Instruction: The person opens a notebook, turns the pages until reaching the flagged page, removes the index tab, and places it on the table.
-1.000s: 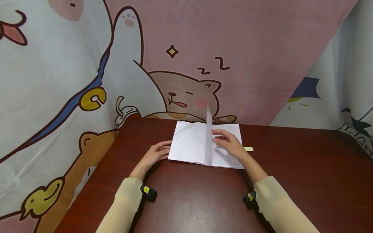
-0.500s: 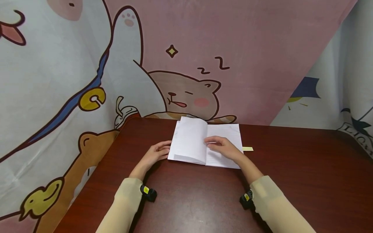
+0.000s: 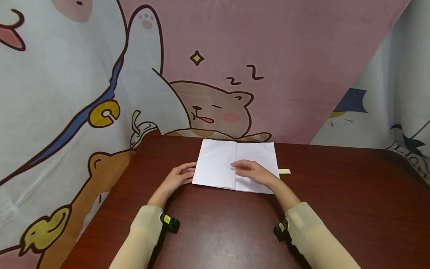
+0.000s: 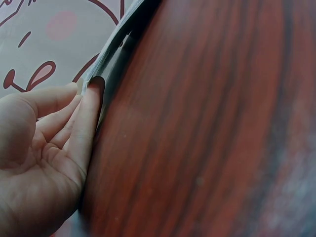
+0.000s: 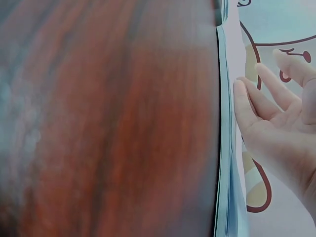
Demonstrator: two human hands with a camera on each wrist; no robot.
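Observation:
An open notebook (image 3: 215, 164) with lined white pages lies flat near the table's far edge, turned pages on its left side. At its left edge my left hand (image 3: 176, 177) pinches the border; in the left wrist view the fingertips (image 4: 93, 91) meet on either side of the notebook's edge (image 4: 106, 54). My right hand (image 3: 255, 172) lies over the right page, its fingertips just past the centre fold. The right wrist view shows those fingers (image 5: 269, 86) spread and holding nothing, one fingertip close to the paper (image 5: 239, 64). Whether it touches, I cannot tell.
A pale yellow strip (image 3: 284, 171) sticks out from the notebook's right side. The dark red-brown table (image 3: 221, 228) reaches back to a cartoon-printed cloth (image 3: 285, 74). Black wrist cameras (image 3: 169, 223) sit at both cuffs.
A page that stood upright at the fold has swung over to the left and now lies flat. The right hand followed it slightly left. The left hand has stayed at the edge.

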